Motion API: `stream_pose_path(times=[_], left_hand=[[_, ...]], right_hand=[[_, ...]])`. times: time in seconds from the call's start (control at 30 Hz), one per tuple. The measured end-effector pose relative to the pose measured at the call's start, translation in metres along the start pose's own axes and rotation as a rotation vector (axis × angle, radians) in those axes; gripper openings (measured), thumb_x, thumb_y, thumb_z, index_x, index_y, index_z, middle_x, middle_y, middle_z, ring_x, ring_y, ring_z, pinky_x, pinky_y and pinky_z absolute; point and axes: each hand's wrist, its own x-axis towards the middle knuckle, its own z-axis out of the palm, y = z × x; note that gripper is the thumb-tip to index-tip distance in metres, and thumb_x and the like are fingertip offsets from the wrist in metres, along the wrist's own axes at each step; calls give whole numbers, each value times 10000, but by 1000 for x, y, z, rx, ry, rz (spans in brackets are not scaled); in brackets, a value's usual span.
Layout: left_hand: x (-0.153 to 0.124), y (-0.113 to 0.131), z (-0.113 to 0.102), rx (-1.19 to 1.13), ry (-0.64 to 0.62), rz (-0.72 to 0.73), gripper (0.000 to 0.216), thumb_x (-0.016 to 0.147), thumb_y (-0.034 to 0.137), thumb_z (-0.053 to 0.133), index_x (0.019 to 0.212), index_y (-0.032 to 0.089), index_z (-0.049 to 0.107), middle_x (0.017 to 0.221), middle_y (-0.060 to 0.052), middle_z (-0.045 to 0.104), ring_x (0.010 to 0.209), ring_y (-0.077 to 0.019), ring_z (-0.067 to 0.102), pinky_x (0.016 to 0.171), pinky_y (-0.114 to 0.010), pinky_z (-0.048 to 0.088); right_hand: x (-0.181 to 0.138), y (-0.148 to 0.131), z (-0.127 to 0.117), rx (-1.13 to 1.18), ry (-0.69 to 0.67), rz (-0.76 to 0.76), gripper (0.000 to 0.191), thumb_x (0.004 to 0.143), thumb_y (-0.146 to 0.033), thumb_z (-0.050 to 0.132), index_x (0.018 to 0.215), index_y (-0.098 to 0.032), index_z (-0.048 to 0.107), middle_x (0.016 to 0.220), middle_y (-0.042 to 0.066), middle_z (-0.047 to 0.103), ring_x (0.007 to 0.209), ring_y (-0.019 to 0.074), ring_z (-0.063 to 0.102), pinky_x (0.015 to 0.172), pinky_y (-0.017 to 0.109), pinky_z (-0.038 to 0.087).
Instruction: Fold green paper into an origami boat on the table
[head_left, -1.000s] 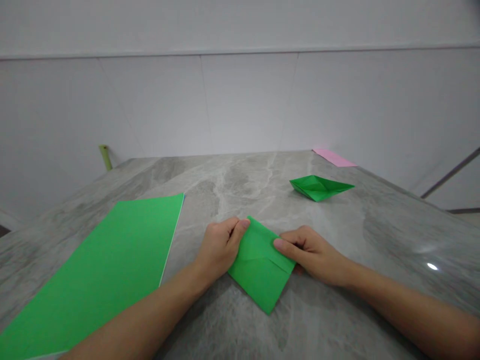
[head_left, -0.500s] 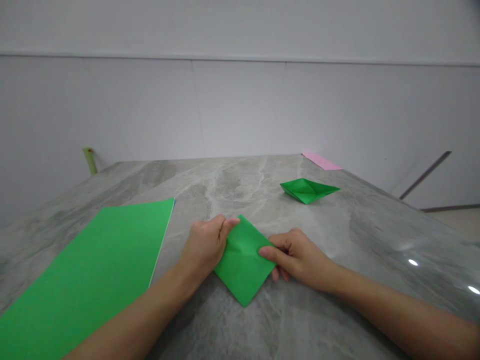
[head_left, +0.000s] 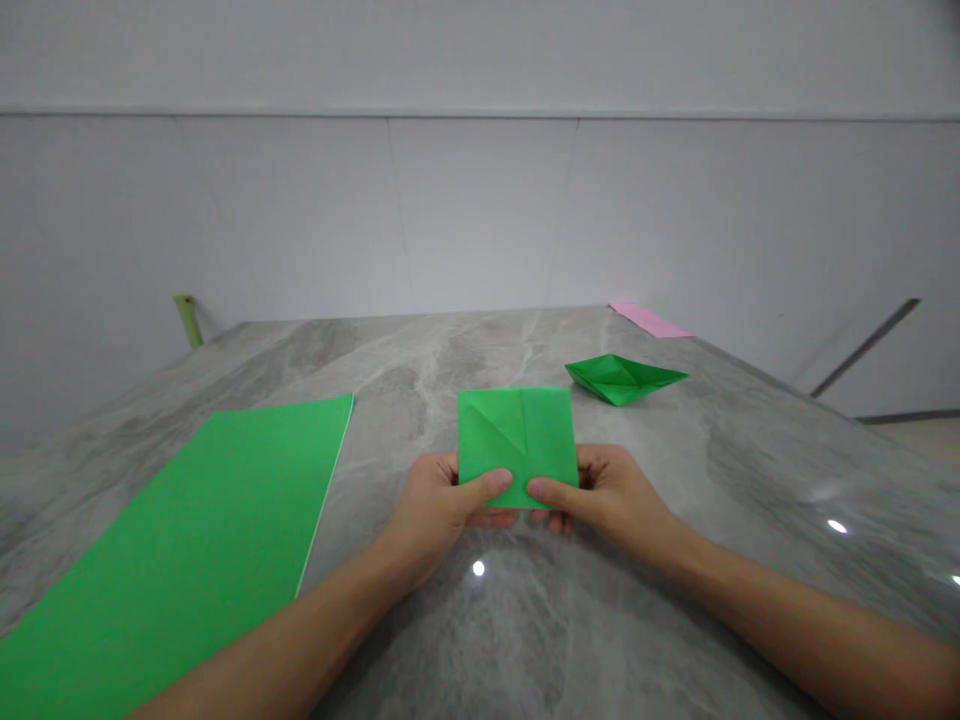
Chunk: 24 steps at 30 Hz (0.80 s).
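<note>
Now the folded green paper square (head_left: 517, 432), flat and cornerwise on the grey marble bench (head_left: 525, 630) a moment ago, is lifted and squared, creases showing; left hand (head_left: 442, 502) and right hand (head_left: 609, 497) each pinch its lower edge in a closed grip.

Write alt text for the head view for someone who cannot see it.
The left hand and right hand pinch the lower edge of a folded green square above a table. A green sheet lies left; a green paper boat and pink sheet, back right.
</note>
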Motion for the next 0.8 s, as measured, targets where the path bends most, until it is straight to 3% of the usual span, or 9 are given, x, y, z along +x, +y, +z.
stream_pose_path(times=[0.1, 0.27, 0.37, 0.43, 0.53, 0.6, 0.67, 0.8], left_hand=[[0, 3, -6, 139, -11, -8, 236, 724, 368, 775, 830, 158, 779, 818, -97, 759, 756, -233, 712, 682, -331, 575], [1, 4, -10, 296, 92, 100, 276, 780, 403, 698, 694, 144, 737, 644, -46, 694, 549, -150, 600, 526, -236, 458], [2, 9, -13, 332, 11, 16, 273, 768, 402, 703, 715, 136, 732, 649, -52, 702, 526, -151, 594, 518, -238, 455], [4, 15, -19, 399, -8, -26, 263, 763, 396, 710, 797, 137, 742, 699, -74, 728, 548, -185, 634, 525, -265, 487], [5, 18, -27, 625, 189, 190, 384, 741, 349, 753, 1081, 175, 718, 957, -115, 761, 771, -267, 717, 650, -334, 557], [2, 13, -27, 856, 281, 413, 461, 767, 338, 748, 1198, 192, 678, 1242, -139, 680, 1114, -315, 653, 936, -402, 513], [-4, 4, -21, 1065, 169, 465, 463, 889, 363, 614, 1307, 165, 608, 1409, -156, 553, 1332, -321, 488, 1120, -462, 357], [-17, -15, -3, 1496, -109, 241, 622, 987, 435, 394, 1474, 48, 379, 1566, -198, 260, 1467, -353, 201, 1172, -578, 207]], right_hand=[[0, 4, 0, 55, -11, -14, 328, 724, -476, 774, 719, -156, 704, 665, 23, 699, 578, 147, 623, 551, 258, 493], [1, 5, 2, 179, -98, 23, 317, 684, -405, 812, 868, -164, 724, 834, 40, 740, 768, 199, 683, 756, 345, 546], [1, 3, 2, 134, -45, 49, 377, 684, -379, 805, 975, -168, 690, 838, 44, 721, 751, 206, 676, 719, 352, 550], [2, 3, 1, 10, 44, 40, 489, 730, -345, 760, 1167, -178, 620, 797, 27, 690, 691, 197, 654, 662, 349, 543], [2, 9, 3, -388, 180, -57, 753, 761, -231, 700, 1441, -158, 385, 853, 48, 662, 784, 229, 642, 767, 420, 538], [1, 15, 6, -673, 230, -174, 740, 764, -200, 684, 1442, -113, 401, 1031, 131, 640, 979, 282, 614, 914, 484, 495], [-1, 20, 10, -867, 220, -297, 610, 809, -201, 632, 1390, -89, 483, 1196, 192, 585, 1131, 319, 554, 1001, 506, 452], [-8, 21, 16, -1076, 34, -426, 519, 904, -143, 442, 1416, -62, 467, 1461, 205, 456, 1380, 339, 379, 1125, 559, 336]])
